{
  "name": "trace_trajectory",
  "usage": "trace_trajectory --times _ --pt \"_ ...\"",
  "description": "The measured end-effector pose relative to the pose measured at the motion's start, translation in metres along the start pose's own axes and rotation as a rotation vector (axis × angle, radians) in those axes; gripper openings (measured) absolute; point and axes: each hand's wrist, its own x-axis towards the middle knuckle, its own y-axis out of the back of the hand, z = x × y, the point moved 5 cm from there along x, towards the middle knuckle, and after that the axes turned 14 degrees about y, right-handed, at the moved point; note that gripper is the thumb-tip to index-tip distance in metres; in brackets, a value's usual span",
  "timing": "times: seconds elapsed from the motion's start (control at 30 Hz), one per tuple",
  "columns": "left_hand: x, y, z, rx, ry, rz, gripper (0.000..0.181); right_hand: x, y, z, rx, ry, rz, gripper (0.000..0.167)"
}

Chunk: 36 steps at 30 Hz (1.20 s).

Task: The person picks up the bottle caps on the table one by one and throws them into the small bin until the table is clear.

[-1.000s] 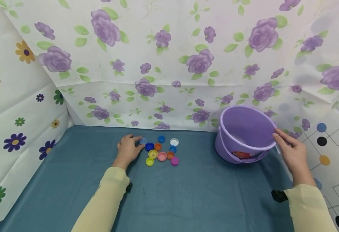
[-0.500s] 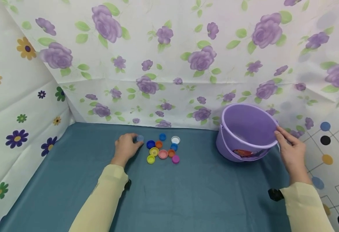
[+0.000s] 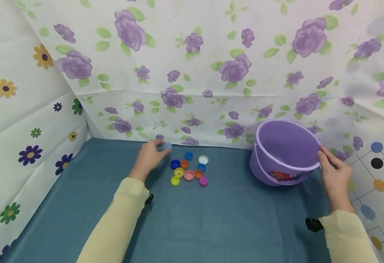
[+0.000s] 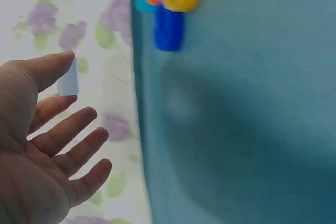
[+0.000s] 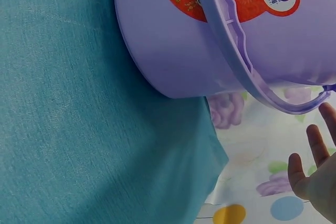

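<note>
My left hand [image 3: 148, 159] pinches a translucent pale-blue bottle cap [image 3: 167, 145] between thumb and forefinger, raised above the cloth near its back edge. In the left wrist view the same cap [image 4: 68, 82] stands out against the flowered sheet, and the other fingers are spread apart. To the right of that hand lies a cluster of bottle caps, among them a dark blue cap [image 3: 175, 164], a pink cap [image 3: 189, 175] and a white cap [image 3: 203, 160]. My right hand [image 3: 336, 179] grips the right rim of a purple bucket [image 3: 261, 166], which tilts slightly toward me.
A teal cloth [image 3: 211, 226] covers the work surface. Behind it hangs a white sheet with purple roses [image 3: 234, 69], and patterned sheets close off both sides. The bucket's handle [image 5: 231, 51] hangs down across its labelled front.
My left hand has carried the pale-blue cap up and away from the cluster, toward the back edge. The right hand keeps its hold on the bucket. The head view has shifted slightly.
</note>
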Motion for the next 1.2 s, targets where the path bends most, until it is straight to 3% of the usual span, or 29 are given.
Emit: trace_trajectory --times 0.17,0.37,0.57,0.67,0.83,1.03,1.2 --pt "-0.003 0.004 0.029 -0.031 -0.069 -0.025 0.052 -0.003 0.001 0.004 0.006 -0.013 -0.018 0.041" --pt "-0.009 0.010 0.061 -0.020 -0.104 -0.017 0.051 -0.002 -0.003 0.009 -0.015 0.038 0.001 0.038" --pt "-0.014 0.009 0.101 -0.030 -0.183 -0.006 0.046 -0.001 -0.002 0.012 -0.003 0.026 0.013 0.037" --pt "-0.020 0.003 0.124 -0.046 -0.241 0.001 0.047 -0.001 -0.002 0.010 0.014 0.028 0.015 0.037" --pt "-0.031 -0.016 0.165 -0.061 -0.313 -0.038 0.047 0.000 0.000 0.006 0.058 0.051 0.040 0.035" --pt "-0.036 -0.031 0.214 -0.052 -0.363 -0.071 0.048 0.001 0.002 0.005 0.057 0.050 0.047 0.034" --pt "-0.042 -0.038 0.245 -0.062 -0.397 -0.072 0.046 0.001 0.001 0.005 0.019 0.068 0.040 0.034"
